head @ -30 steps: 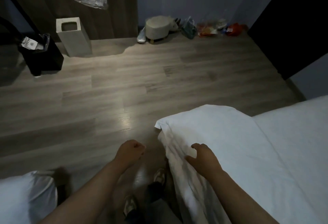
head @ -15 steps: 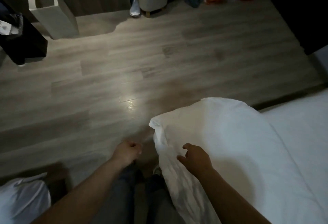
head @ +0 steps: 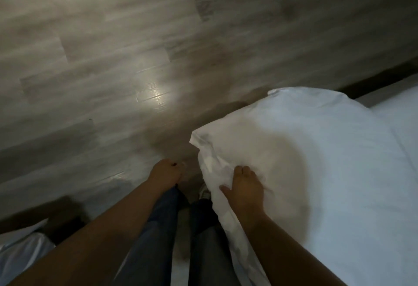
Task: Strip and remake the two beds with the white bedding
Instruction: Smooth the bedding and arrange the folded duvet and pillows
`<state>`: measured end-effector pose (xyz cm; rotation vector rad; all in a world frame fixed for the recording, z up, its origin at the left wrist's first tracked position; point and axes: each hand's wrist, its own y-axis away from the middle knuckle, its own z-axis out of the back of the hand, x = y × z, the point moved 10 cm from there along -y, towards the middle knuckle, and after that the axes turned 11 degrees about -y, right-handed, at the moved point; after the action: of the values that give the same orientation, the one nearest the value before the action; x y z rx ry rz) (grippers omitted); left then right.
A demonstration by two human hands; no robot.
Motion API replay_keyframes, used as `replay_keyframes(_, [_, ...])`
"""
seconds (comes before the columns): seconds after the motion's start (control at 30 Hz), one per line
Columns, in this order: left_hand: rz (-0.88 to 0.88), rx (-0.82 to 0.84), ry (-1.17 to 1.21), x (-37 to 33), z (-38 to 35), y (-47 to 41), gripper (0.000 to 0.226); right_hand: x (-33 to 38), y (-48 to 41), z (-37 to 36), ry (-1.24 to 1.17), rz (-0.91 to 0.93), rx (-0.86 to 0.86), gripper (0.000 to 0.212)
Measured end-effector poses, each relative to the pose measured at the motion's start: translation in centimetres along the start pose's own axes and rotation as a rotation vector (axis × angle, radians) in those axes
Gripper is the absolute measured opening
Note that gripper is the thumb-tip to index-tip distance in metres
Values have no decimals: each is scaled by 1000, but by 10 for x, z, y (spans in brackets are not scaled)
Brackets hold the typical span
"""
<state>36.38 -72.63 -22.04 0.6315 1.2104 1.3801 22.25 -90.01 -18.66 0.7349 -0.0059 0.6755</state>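
A white bed (head: 328, 172) fills the right side, its corner draped in a white sheet (head: 237, 150) with a wrinkled edge. My right hand (head: 245, 186) lies on that corner, fingers curled into the wrinkled fabric near the edge. My left hand (head: 166, 173) hangs beside my leg over the floor, fingers curled in, holding nothing that I can make out. Another bit of white bedding (head: 20, 247) shows at the lower left.
Grey wood-plank floor (head: 135, 59) stretches ahead and to the left, with a bright glare patch in the middle. My legs in dark trousers (head: 181, 229) and my shoes stand between the two beds. A dark strip runs along the far bed edge at the right.
The view has tilted further down, so the bin, stool and clutter at the back have left the frame. My right hand has settled onto the sheet corner and curled into it.
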Motion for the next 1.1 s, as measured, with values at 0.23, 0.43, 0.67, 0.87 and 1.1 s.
replay_keyframes(0.23, [6,62,0,7,-8,-33,37,-4,-21,-6,-173,-28,5,18])
replay_keyframes(0.43, [240,198,322,22,-40,-42,41,-1,-27,2,-322,7,-29,21])
replay_keyframes(0.67, [248,258,423,20,-66,-69,80,-15,-42,-32,-299,80,-103,19])
replay_keyframes(0.87, [228,432,500,2,-104,-74,89,-13,-43,-33,-306,156,-169,18])
replay_keyframes(1.1, [214,548,818,-37,-127,-88,69,-12,-42,-36,-298,235,-245,15])
